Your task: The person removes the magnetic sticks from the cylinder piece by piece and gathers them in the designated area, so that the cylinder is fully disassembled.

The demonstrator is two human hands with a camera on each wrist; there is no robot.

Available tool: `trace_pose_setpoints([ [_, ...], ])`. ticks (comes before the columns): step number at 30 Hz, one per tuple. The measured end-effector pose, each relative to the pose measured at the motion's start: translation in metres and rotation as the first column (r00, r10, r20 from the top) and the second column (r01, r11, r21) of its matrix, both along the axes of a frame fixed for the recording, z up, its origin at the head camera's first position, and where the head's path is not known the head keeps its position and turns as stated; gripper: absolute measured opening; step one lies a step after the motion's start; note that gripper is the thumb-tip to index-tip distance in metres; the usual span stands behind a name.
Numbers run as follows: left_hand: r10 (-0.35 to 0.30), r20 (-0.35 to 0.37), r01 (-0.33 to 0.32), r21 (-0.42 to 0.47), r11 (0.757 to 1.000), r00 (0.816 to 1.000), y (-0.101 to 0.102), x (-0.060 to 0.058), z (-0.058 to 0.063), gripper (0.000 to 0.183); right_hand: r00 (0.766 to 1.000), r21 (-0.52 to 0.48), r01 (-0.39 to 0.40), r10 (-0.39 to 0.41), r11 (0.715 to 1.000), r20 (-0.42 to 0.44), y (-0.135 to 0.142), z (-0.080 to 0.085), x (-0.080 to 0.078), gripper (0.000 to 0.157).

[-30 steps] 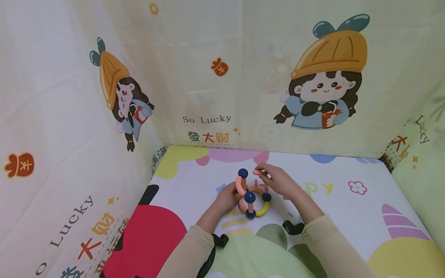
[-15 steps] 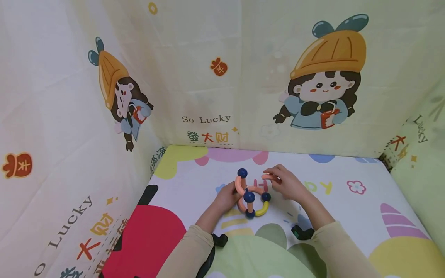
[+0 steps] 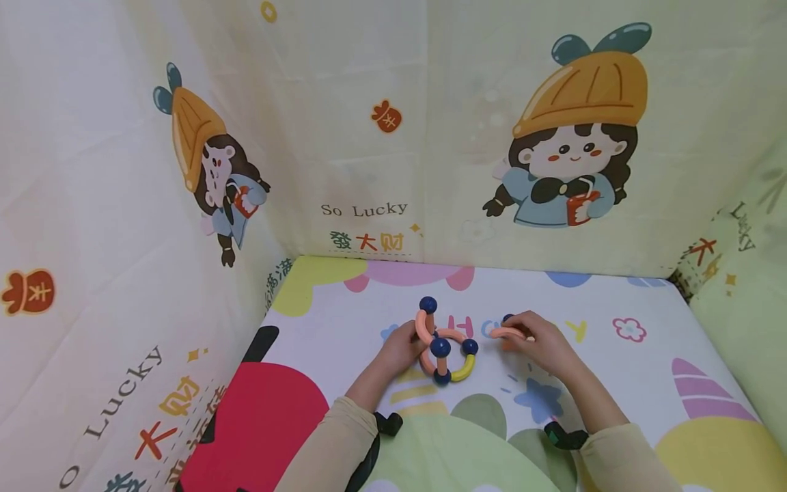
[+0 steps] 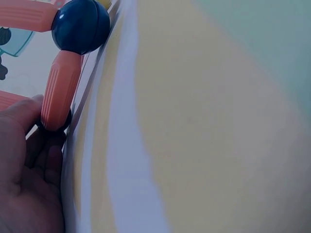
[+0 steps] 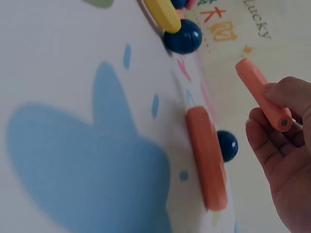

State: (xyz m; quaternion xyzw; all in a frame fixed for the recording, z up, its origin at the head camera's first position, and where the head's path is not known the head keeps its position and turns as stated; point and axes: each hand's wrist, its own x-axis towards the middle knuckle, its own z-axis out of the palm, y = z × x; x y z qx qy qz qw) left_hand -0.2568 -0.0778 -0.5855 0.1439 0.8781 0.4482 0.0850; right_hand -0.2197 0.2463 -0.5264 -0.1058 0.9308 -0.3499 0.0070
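A toy frame of blue balls (image 3: 440, 348), pink rods (image 3: 451, 335) and one yellow curved rod (image 3: 464, 370) stands on the table, with a ring at its base and uprights on it. My left hand (image 3: 402, 348) holds its left side; in the left wrist view the thumb lies by a pink rod (image 4: 61, 90) and the fingers are at a partly hidden ball. My right hand (image 3: 537, 340) pinches a curved pink magnetic rod (image 5: 262, 92), raised and apart from the frame. Below it lie a loose pink rod (image 5: 206, 158) and a blue ball (image 5: 228, 145).
The table has a printed cloth (image 3: 615, 376) with coloured shapes and letters. Fabric walls (image 3: 455, 171) with cartoon figures rise at the back and both sides. Black wrist straps sit by each sleeve (image 3: 335, 444).
My right hand has moved to the right and nearer to me with the curved pink rod, away from the frame. A blue ball now shows beside it. My left hand and the frame stay put.
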Motion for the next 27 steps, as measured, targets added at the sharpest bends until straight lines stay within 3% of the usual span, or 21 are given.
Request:
trace_pose_setpoints([
  [4, 0.016, 0.015, -0.016, -0.01, 1.0, 1.0, 0.0, 0.0, 0.002, 0.025, 0.998, 0.017, 0.033, -0.032, 0.999, -0.055, 0.015, -0.01, 0.007, 0.025],
  [13, 0.008, 0.012, -0.008, -0.002, 1.0, 1.0, 0.0, 0.001, 0.002, 0.028, 0.998, 0.019, 0.058, -0.058, 0.998, -0.022, 0.034, -0.026, 0.02, 0.037],
  [21, 0.016, 0.017, -0.016, -0.006, 1.0, 1.0, 0.002, 0.003, 0.003, 0.026, 0.996, 0.034, 0.093, -0.093, 0.995, -0.001, 0.038, -0.039, 0.029, 0.035],
  [27, 0.03, 0.029, -0.03, -0.013, 0.999, 0.999, 0.003, 0.004, 0.004, 0.026, 0.996, 0.011, 0.074, -0.073, 0.997, -0.054, 0.039, -0.045, 0.031, 0.028],
])
